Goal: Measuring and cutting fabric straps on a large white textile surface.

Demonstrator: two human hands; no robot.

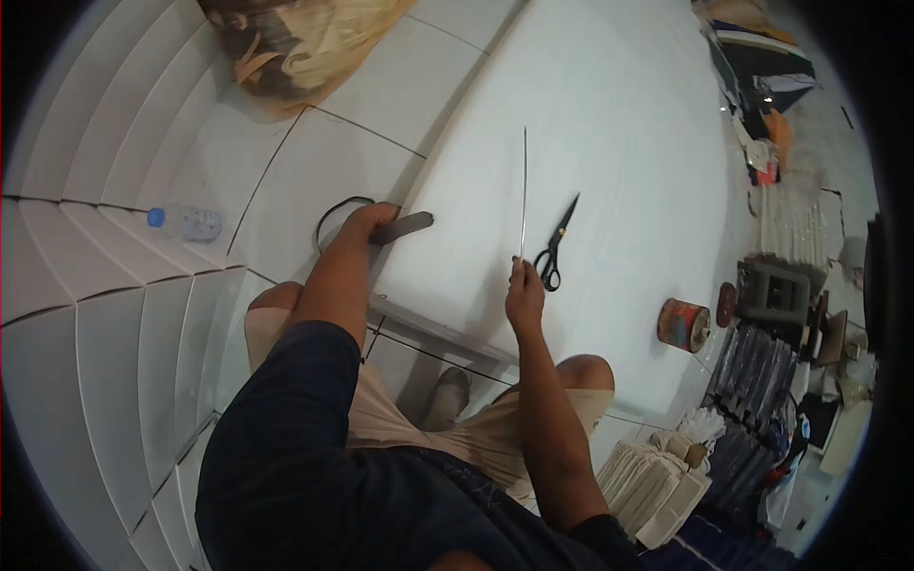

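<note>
At the left edge of the white table (628, 95), my left hand (373, 221) is closed around a dark strap (407, 228). One flat end of the strap reaches over the tabletop, and the rest curves in a loop beyond the hand's left side. My right hand (524, 297) pinches the near end of a long, thin metal rod (525, 195), which points away from me over the table. It may be a narrow strip seen edge-on; I cannot tell. Just right of that hand lie black-handled scissors (555, 249), blades pointing away.
A round reddish tin (683, 324) stands at the table's right side. Beyond it are a grey crate (773, 293) and stacks of wrapped dark bundles (752, 371). On the left, a plastic bottle (198, 225) lies by white panels (124, 343). A yellowish bag (305, 48) rests on the tiled floor.
</note>
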